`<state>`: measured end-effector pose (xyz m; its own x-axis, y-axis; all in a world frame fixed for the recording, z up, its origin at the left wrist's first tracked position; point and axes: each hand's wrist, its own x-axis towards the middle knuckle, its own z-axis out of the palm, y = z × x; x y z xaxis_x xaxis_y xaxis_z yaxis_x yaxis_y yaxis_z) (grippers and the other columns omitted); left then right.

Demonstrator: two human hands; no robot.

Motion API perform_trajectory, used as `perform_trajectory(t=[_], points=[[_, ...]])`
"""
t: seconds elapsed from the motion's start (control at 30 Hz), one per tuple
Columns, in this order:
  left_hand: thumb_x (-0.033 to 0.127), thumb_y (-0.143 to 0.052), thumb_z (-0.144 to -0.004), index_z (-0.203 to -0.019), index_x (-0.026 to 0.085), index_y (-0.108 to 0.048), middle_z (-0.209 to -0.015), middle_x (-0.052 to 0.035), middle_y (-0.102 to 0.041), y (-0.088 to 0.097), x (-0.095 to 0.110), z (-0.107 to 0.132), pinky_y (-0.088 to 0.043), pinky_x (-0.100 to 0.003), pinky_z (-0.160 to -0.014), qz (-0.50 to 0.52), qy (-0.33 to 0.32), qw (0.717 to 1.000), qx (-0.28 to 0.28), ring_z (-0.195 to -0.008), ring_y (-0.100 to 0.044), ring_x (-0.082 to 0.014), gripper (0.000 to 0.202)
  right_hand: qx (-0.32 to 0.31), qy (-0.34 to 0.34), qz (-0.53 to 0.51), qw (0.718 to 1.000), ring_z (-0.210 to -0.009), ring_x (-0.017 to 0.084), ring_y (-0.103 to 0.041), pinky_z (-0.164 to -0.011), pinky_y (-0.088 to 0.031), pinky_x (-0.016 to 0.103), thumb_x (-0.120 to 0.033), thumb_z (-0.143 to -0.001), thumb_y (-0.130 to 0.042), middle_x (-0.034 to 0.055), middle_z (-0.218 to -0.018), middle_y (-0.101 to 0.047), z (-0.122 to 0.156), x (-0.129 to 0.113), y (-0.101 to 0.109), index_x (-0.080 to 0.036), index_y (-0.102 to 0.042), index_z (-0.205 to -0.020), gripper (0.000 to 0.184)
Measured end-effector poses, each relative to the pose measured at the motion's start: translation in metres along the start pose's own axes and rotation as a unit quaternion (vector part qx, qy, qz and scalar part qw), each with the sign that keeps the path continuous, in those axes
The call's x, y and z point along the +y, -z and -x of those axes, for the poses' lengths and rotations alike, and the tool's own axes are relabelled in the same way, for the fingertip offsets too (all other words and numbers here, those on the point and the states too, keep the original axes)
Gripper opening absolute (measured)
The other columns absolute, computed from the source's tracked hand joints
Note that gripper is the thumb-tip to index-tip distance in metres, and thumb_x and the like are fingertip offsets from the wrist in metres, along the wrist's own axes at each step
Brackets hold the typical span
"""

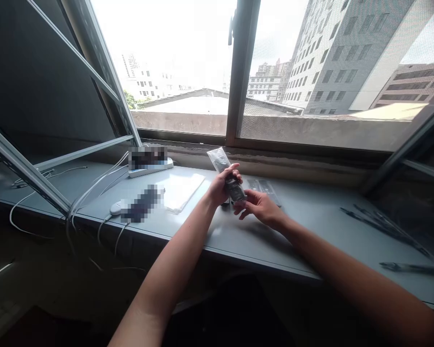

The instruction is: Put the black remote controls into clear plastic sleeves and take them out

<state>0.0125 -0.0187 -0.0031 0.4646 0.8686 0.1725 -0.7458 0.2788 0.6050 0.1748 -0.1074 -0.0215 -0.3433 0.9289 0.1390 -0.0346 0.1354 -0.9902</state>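
Both my hands meet over the grey ledge (pixel 311 212) below the window. My left hand (pixel 222 187) is closed around a clear plastic bag (pixel 220 159) that sticks up and back from the fist. A small dark object (pixel 236 189) sits at the bag's lower end. My right hand (pixel 258 207) pinches that lower end with thumb and fingertips. Behind my hands lies another clear packet (pixel 262 187), flat on the ledge.
A white power strip (pixel 152 168) with white cables (pixel 94 188) lies at the back left. A flat white sheet or pouch (pixel 183 190) and a white mouse (pixel 115 208) lie left of my hands. Dark thin tools (pixel 383 224) lie at the right. Metal frame bars (pixel 25 168) cross the left.
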Motion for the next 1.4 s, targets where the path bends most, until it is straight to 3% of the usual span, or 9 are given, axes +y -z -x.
perform_trajectory(t=[0.23,0.4,0.5,0.6,0.73,0.93,1.2,1.4], points=[[0.033,-0.088,-0.091,-0.112,0.015,-0.072,-0.09,-0.0053,-0.071,-0.007,-0.003,0.01,-0.06,-0.03,-0.077,-0.109,0.042,0.993,-0.027,-0.085,-0.075,-0.0192,0.033,0.067,0.035,0.037,0.996,-0.067,0.021,-0.074,-0.055,-0.063,0.033,-0.057,-0.083,-0.092,0.0056,-0.078,-0.076,-0.001,0.001,0.001,-0.018,-0.075,-0.1,0.046],[0.024,-0.087,-0.091,-0.119,0.014,-0.071,-0.093,-0.0075,-0.074,-0.006,-0.001,0.008,-0.062,-0.033,-0.085,-0.096,0.032,0.995,-0.025,-0.088,-0.077,-0.0207,0.035,0.084,0.036,0.066,0.994,-0.059,0.019,-0.071,-0.054,-0.061,0.033,-0.065,-0.084,-0.088,0.0056,-0.072,-0.075,0.002,-0.004,0.001,-0.018,-0.072,-0.086,0.05],[0.02,-0.081,-0.094,-0.114,0.014,-0.072,-0.094,-0.0071,-0.075,-0.002,0.002,0.0,-0.062,-0.034,-0.093,-0.006,-0.013,0.999,0.043,-0.085,-0.076,-0.0179,0.023,0.075,0.033,0.085,0.993,-0.055,0.017,-0.069,-0.054,-0.06,0.032,-0.065,-0.086,-0.086,0.006,-0.073,-0.076,0.005,-0.008,0.002,-0.018,-0.071,-0.084,0.05],[0.015,-0.073,-0.098,-0.101,0.014,-0.07,-0.087,-0.0046,-0.073,0.004,0.009,-0.009,-0.063,-0.03,-0.091,0.098,-0.047,0.983,0.151,-0.078,-0.075,-0.0137,0.005,0.051,0.03,0.094,0.994,-0.054,0.016,-0.068,-0.052,-0.059,0.03,-0.064,-0.086,-0.086,0.0058,-0.073,-0.076,0.006,-0.008,0.001,-0.017,-0.071,-0.084,0.049],[0.005,-0.063,-0.101,-0.091,0.015,-0.065,-0.073,0.0011,-0.066,0.007,0.015,-0.014,-0.062,-0.023,-0.078,0.159,-0.08,0.958,0.224,-0.061,-0.066,-0.0076,0.014,0.019,0.007,0.078,0.997,-0.06,0.018,-0.072,-0.05,-0.06,0.029,-0.063,-0.084,-0.087,0.0052,-0.078,-0.075,0.003,-0.002,-0.002,-0.018,-0.072,-0.088,0.048],[0.008,-0.066,-0.1,-0.105,0.016,-0.069,-0.079,0.0008,-0.068,-0.003,0.011,-0.008,-0.062,-0.024,-0.076,0.114,-0.068,0.977,0.168,-0.062,-0.065,-0.0076,0.009,0.001,-0.013,0.085,0.996,-0.061,0.02,-0.072,-0.05,-0.06,0.029,-0.063,-0.081,-0.09,0.0027,-0.072,-0.071,0.004,-0.003,-0.003,-0.018,-0.071,-0.086,0.049],[0.02,-0.076,-0.099,-0.11,0.016,-0.072,-0.084,0.0003,-0.067,-0.009,0.0,-0.002,-0.062,-0.033,-0.094,0.05,-0.043,0.995,0.08,-0.074,-0.07,-0.011,0.012,0.083,-0.002,0.095,0.992,-0.052,0.018,-0.067,-0.051,-0.058,0.03,-0.069,-0.086,-0.084,0.0048,-0.064,-0.073,0.005,-0.006,-0.001,-0.018,-0.071,-0.078,0.053],[0.024,-0.079,-0.098,-0.111,0.014,-0.072,-0.092,-0.007,-0.075,-0.011,-0.007,0.006,-0.059,-0.046,-0.108,-0.031,0.012,0.999,0.041,-0.093,-0.079,-0.0218,0.018,0.075,-0.007,0.091,0.993,-0.054,0.019,-0.069,-0.054,-0.059,0.032,-0.07,-0.084,-0.084,0.0072,-0.07,-0.077,0.006,-0.01,-0.004,-0.017,-0.076,-0.084,0.054]])
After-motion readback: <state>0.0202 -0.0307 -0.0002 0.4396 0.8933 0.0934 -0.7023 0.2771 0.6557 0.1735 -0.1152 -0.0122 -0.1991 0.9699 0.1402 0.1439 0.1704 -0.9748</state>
